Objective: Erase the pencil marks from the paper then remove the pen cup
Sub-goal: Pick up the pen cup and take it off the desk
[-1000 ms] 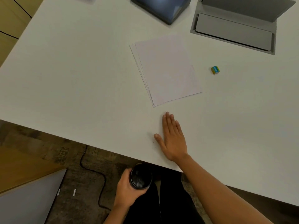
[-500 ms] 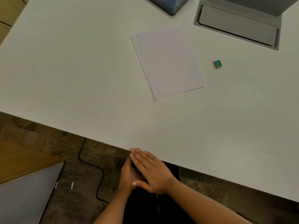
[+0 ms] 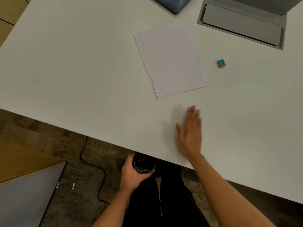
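The white table (image 3: 82,71) fills most of my view, its near edge running diagonally just ahead of my left hand and under my right forearm. Beyond my right hand, at the far edge, a grey recessed cable tray (image 3: 241,25) sits with its lid raised, and the corner of a dark device (image 3: 173,4) shows beside it; both are well clear of my reach.

Ahead of my right hand and slightly to its left lies the paper (image 3: 170,61), a small fanned stack turned at an angle. I can make out no pencil marks on the top sheet, so I judge the erasing done, though faint marks could be lost at this resolution.

My right hand (image 3: 191,133) is spread flat and empty, low over the table between the paper and the near edge. It is blurred, and I cannot tell whether it touches the surface. I'd guess it is brushing eraser crumbs toward the edge.

My left hand (image 3: 132,173) is wrapped around the pen cup (image 3: 144,163), a black cylinder held mouth-up just below the table edge, near my lap. Held there, it could catch sweepings. The cup is already off the table, so that step looks largely settled.

The eraser (image 3: 221,63), a small yellow-and-blue block, rests on the table beyond my right hand and to its right, near the paper.
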